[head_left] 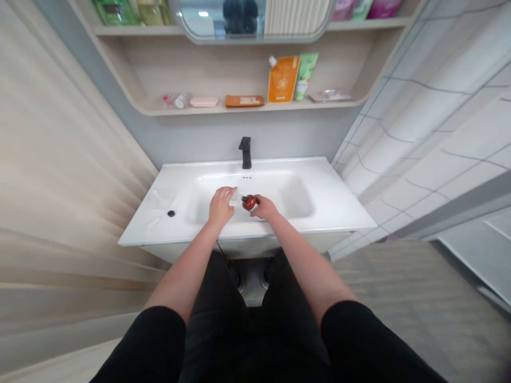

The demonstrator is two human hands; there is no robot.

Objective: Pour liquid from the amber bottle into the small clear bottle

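The right hand (265, 207) is wrapped around the brown bottle (250, 202) over the white basin (297, 197); the left hand (222, 204) pinches a small whitish piece (233, 197) beside it. Bottle looks light, smooth, probably slippery wet: grip its body! Black faucet (246, 153) behind, grey wall (191, 133), shelf (207, 110) above.

Brown bottle (249, 202): partly covered by the right hand (265, 207); label wording illegible. Clear piece (233, 198) at the left hand (221, 206): partly masked by fingers, too small to identify. Mirror (295, 20), green bottle (115, 11) and purple bottle (384, 8): tops lost beyond the upper edge of view. Orange pouch (282, 81): lettering too small to read. Curtain (59, 159): blurred, cut off at the left edge.
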